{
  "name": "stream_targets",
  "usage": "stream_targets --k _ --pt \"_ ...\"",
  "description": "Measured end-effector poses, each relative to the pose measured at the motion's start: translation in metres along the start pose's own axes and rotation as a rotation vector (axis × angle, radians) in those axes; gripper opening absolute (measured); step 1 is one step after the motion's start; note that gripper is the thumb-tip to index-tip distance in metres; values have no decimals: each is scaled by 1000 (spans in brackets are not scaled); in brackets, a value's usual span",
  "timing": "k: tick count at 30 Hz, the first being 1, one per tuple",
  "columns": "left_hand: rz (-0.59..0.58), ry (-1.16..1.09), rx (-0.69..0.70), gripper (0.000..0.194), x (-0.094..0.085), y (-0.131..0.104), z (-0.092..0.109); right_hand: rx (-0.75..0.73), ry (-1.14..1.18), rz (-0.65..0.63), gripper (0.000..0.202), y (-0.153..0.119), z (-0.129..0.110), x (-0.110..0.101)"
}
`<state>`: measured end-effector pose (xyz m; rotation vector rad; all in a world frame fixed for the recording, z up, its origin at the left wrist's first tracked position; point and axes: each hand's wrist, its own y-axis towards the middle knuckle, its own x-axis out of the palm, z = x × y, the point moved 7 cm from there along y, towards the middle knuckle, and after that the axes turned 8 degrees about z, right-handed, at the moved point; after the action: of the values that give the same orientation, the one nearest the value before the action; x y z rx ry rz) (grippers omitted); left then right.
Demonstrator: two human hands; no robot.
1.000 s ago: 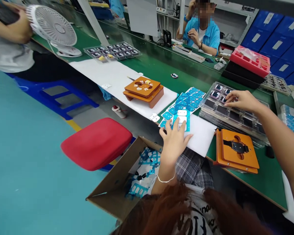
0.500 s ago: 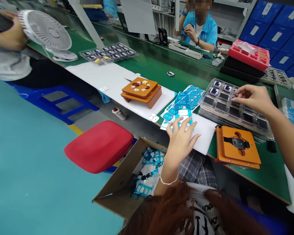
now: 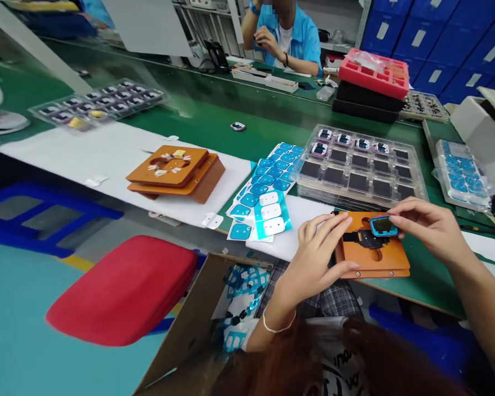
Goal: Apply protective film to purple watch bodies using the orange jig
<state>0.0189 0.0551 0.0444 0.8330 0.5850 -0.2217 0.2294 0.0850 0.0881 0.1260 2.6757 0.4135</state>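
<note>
Right grip [image 3: 433, 230] pinched on blue-rimmed piece [image 3: 383, 226], over orange fixture [image 3: 391, 260].
Piece extends left from the thumb and fingertips, its right edge gripped, overlapping the black watch part [image 3: 367, 240] in view. Left grip [image 3: 313, 254] spread, empty, fingertips at fixture's left side; contact unclear.

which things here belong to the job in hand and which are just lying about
Likely the job:
blue-rimmed part, in the right hand
near orange jig, by the left hand
black watch
clear tray
sticker sheets

Probably just about:
red seat
pink tray
blue bins
</note>
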Motion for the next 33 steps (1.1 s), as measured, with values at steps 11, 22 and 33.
stream_targets --k 11,22,33 --pt "-65 -338 -13 110 17 3 -23 -540 -379 -179 14 -15 -20 0" --pt "-69 -314 -82 112 17 2 -24 -629 -329 -176 20 -21 -24 16" --pt "-69 -300 -33 106 17 3 -22 -589 -310 -140 11 -21 -17 19"
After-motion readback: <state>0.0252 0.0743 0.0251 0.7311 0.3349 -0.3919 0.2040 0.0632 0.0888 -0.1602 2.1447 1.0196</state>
